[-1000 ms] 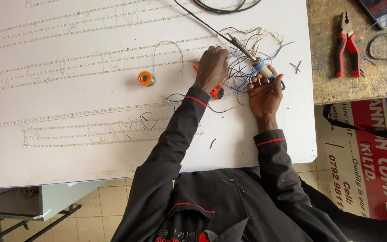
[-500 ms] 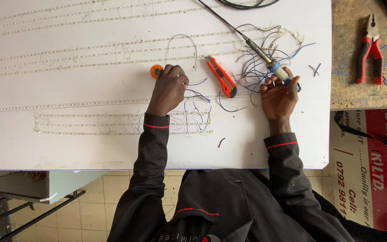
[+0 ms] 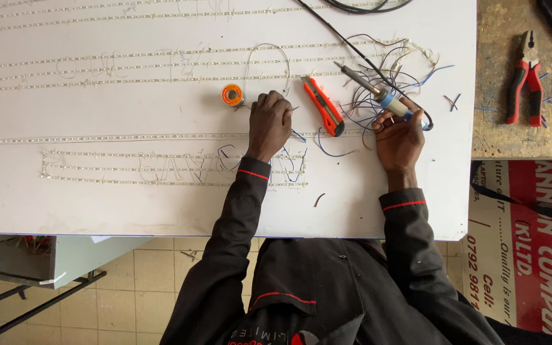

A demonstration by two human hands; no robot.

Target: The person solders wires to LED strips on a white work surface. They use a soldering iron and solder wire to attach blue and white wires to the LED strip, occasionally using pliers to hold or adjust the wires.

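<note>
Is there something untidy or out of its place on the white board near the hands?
Yes. Loose wires lie tangled beside the right hand, which holds a soldering iron. Small wire offcuts are scattered nearby. An orange utility knife lies askew between the hands.

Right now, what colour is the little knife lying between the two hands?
The utility knife is orange-red with black trim; the head view shows it lying on the white board.

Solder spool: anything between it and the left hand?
Nothing visible. The left hand rests on the white board just right of the orange solder spool; only a thin wire spans the short gap.
</note>
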